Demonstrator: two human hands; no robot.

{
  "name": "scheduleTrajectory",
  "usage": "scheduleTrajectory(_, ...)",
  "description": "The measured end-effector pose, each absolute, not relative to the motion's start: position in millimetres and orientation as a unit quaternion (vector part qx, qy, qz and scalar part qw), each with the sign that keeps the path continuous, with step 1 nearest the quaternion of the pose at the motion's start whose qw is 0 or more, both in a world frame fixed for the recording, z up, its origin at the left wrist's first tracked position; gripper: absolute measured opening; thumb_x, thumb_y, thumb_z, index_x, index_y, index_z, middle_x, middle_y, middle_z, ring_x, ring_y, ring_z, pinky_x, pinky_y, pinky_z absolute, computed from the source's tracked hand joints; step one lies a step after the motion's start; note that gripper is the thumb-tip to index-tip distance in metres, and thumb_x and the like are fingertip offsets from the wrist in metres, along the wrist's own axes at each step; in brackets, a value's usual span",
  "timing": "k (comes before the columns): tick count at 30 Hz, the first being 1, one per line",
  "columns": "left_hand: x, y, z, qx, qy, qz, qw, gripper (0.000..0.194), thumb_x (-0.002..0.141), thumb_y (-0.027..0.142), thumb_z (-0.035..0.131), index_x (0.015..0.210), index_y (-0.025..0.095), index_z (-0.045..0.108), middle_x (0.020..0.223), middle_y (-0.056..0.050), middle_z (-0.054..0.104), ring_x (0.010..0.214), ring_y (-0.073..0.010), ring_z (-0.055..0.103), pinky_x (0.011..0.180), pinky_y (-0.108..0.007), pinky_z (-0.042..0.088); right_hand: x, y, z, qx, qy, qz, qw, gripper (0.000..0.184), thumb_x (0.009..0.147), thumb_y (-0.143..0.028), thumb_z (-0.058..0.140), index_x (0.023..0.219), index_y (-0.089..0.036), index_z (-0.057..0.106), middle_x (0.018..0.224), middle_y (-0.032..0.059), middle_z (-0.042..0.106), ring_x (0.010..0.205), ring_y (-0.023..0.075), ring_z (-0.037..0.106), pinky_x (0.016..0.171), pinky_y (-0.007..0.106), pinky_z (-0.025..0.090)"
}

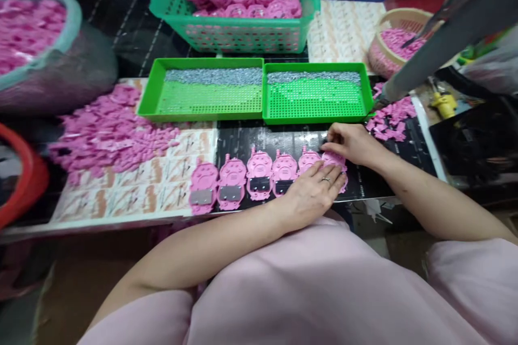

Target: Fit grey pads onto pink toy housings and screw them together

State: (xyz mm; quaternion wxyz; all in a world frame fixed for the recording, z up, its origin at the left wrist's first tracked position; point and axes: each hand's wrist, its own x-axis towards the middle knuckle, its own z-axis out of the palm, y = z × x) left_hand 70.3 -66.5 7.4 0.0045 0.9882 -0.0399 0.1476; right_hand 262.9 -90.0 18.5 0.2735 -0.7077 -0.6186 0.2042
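Note:
A row of several pink animal-shaped plastic shells [259, 172] lies face down along the table's front edge; some show grey metal plates, others dark inserts. My left hand [313, 191] rests flat, fingers stretched, over the lower part of the rightmost shell [335, 160]. A ring shows on one finger. My right hand [350, 143] sits at the top of that same shell with its fingers curled in a pinch on its upper edge. What the fingertips pinch is too small to make out.
Two green trays [206, 113] [315, 117] with small grey metal parts stand behind the row. A green basket [243, 32] of pink shells is farther back. Loose pink pieces [109, 132] lie left, more pink pieces [390, 116] right. Tubs stand at far left, a round basket [394, 38] at far right.

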Motion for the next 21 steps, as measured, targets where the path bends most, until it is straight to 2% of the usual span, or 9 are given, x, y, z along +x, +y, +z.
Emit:
scheduleTrajectory(4, 71.2, -64.2, 11.0, 0.989, -0.045, 0.141, -0.009, 0.034, 0.096, 0.012, 0.042, 0.125, 0.006, 0.059, 0.128, -0.015, 0.063, 0.120, -0.0251, 0.060, 0.103, -0.042, 0.046, 264.5, -107.1, 25.2, -0.731, -0.594, 0.145, 0.304, 0.009, 0.082, -0.028, 0.067, 0.079, -0.020, 0.068, 0.076, 0.0005, 0.070, 0.070, 0.0135, 0.062, 0.067, 0.026, 0.045)
scheduleTrajectory(6, 71.7, -64.2, 12.3, 0.989, -0.046, 0.141, -0.013, 0.035, 0.096, 0.013, 0.040, 0.124, 0.007, 0.060, 0.129, -0.015, 0.063, 0.119, -0.0243, 0.060, 0.103, -0.042, 0.046, 274.2, -123.6, 32.1, -0.748, -0.569, 0.103, 0.326, 0.014, 0.088, -0.029, 0.060, 0.084, -0.020, 0.070, 0.084, 0.0031, 0.072, 0.077, 0.0159, 0.064, 0.072, 0.028, 0.046)
scheduleTrajectory(9, 72.3, -65.1, 12.2, 0.988, -0.046, 0.144, -0.019, 0.035, 0.096, 0.013, 0.039, 0.124, 0.007, 0.060, 0.129, -0.014, 0.063, 0.118, -0.0239, 0.061, 0.102, -0.042, 0.046, 295.7, -150.1, 37.7, -0.786, -0.524, 0.023, 0.327, 0.016, 0.087, -0.031, 0.061, 0.084, -0.020, 0.071, 0.083, 0.0046, 0.073, 0.074, 0.0182, 0.064, 0.070, 0.031, 0.046)
scheduleTrajectory(12, 72.7, -65.3, 10.9, 0.989, -0.047, 0.140, -0.023, 0.036, 0.097, 0.013, 0.039, 0.125, 0.007, 0.059, 0.129, -0.014, 0.063, 0.119, -0.0239, 0.060, 0.103, -0.042, 0.045, 311.5, -167.1, 33.4, -0.817, -0.506, -0.027, 0.275, 0.015, 0.085, -0.032, 0.063, 0.087, -0.020, 0.072, 0.081, 0.0039, 0.073, 0.067, 0.0171, 0.063, 0.063, 0.030, 0.044)
scheduleTrajectory(15, 72.4, -64.8, 10.2, 0.990, -0.048, 0.132, -0.020, 0.036, 0.097, 0.014, 0.039, 0.126, 0.008, 0.059, 0.129, -0.013, 0.062, 0.121, -0.0236, 0.059, 0.103, -0.042, 0.045, 313.4, -173.0, 24.4, -0.824, -0.533, -0.089, 0.169, 0.018, 0.088, -0.032, 0.061, 0.095, -0.019, 0.072, 0.091, 0.0065, 0.072, 0.078, 0.0203, 0.063, 0.060, 0.031, 0.040)
scheduleTrajectory(18, 71.8, -64.4, 10.1, 0.991, -0.046, 0.125, -0.018, 0.035, 0.097, 0.015, 0.040, 0.127, 0.007, 0.058, 0.130, -0.014, 0.062, 0.122, -0.0236, 0.058, 0.104, -0.042, 0.044, 307.9, -174.3, 18.6, -0.822, -0.545, -0.159, 0.052, 0.021, 0.090, -0.033, 0.057, 0.093, -0.019, 0.072, 0.091, 0.0083, 0.070, 0.086, 0.0239, 0.061, 0.053, 0.031, 0.031)
scheduleTrajectory(21, 71.4, -64.1, 10.9, 0.991, -0.046, 0.124, -0.018, 0.035, 0.097, 0.014, 0.040, 0.127, 0.007, 0.057, 0.131, -0.014, 0.061, 0.122, -0.0234, 0.058, 0.104, -0.043, 0.044, 302.9, -176.0, 17.6, -0.818, -0.551, -0.164, 0.039, 0.024, 0.092, -0.034, 0.053, 0.091, -0.020, 0.072, 0.090, 0.0077, 0.069, 0.087, 0.0232, 0.060, 0.052, 0.031, 0.029)
